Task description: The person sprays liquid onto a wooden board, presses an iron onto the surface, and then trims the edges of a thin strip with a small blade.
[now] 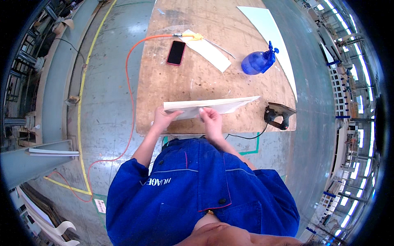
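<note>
Pinching a pale, thin sheet (232, 105) over the near side of the worktop (154, 88), the left hand (163, 118) grips its left end, the right hand (211, 121) its lower edge; probably light, flexible, creasable, best held by edges.

At the desk's (160, 86) near edge, the sheet (230, 106) hides some fingers of the left hand (162, 119). The cord (252, 137) is lost behind the right forearm (234, 149). The desk's far end is cut off; a pale scrap (160, 11) there is too small to identify.
</note>
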`<action>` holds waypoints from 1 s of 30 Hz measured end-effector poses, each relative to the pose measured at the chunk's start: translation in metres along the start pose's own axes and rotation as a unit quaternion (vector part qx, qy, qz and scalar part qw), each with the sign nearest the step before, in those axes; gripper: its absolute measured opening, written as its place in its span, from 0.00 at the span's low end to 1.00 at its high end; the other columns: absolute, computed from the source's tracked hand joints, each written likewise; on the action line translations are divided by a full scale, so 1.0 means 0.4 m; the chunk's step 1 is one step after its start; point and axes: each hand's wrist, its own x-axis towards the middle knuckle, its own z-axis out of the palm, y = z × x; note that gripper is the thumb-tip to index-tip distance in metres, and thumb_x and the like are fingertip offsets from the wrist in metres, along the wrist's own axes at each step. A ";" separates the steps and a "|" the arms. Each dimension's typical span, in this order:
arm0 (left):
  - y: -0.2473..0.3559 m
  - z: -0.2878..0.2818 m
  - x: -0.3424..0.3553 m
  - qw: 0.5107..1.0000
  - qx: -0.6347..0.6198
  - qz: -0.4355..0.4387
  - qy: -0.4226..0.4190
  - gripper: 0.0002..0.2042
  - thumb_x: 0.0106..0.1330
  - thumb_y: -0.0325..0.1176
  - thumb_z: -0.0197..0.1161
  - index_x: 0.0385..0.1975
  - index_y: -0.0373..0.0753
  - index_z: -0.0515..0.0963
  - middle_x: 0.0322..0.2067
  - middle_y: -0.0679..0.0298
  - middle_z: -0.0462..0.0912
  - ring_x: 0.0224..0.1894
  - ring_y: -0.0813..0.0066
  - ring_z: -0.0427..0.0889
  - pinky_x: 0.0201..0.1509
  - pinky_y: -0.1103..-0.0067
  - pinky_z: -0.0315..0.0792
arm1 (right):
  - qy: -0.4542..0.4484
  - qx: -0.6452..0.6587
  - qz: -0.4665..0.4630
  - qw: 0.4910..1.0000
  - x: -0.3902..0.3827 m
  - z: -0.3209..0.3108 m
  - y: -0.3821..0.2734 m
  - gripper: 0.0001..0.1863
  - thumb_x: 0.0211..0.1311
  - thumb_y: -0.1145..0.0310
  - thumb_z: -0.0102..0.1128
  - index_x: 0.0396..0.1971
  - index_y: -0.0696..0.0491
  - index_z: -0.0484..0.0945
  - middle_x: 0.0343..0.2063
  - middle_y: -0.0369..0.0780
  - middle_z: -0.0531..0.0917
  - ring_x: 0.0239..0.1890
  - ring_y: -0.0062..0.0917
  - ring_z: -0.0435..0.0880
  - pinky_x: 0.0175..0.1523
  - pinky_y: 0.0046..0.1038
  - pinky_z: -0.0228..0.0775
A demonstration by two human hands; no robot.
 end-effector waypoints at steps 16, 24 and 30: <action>0.008 0.001 -0.003 0.999 0.022 -0.021 0.017 0.07 0.51 0.20 0.62 0.30 0.36 0.80 0.27 0.66 0.82 0.29 0.83 0.78 0.31 0.84 0.72 | -0.111 -0.013 0.030 0.993 -0.034 0.145 0.012 0.06 0.59 0.73 0.55 0.34 0.59 0.75 0.27 0.36 0.81 0.27 0.14 0.78 0.34 0.16 0.69; -0.010 -0.005 0.002 0.998 0.043 0.019 0.044 0.07 0.51 0.19 0.59 0.30 0.35 0.80 0.25 0.68 0.82 0.26 0.83 0.78 0.27 0.83 0.72 | -0.138 0.032 0.077 0.987 -0.024 0.153 0.012 0.07 0.60 0.72 0.54 0.35 0.59 0.75 0.28 0.36 0.81 0.29 0.15 0.78 0.36 0.16 0.68; -0.027 -0.021 -0.002 0.999 -0.004 0.036 -0.035 0.09 0.54 0.24 0.58 0.35 0.35 0.78 0.34 0.63 0.80 0.35 0.79 0.77 0.36 0.80 0.72 | -0.205 0.028 0.051 0.977 -0.018 0.187 0.033 0.08 0.61 0.70 0.53 0.36 0.59 0.75 0.28 0.35 0.80 0.31 0.14 0.76 0.37 0.17 0.68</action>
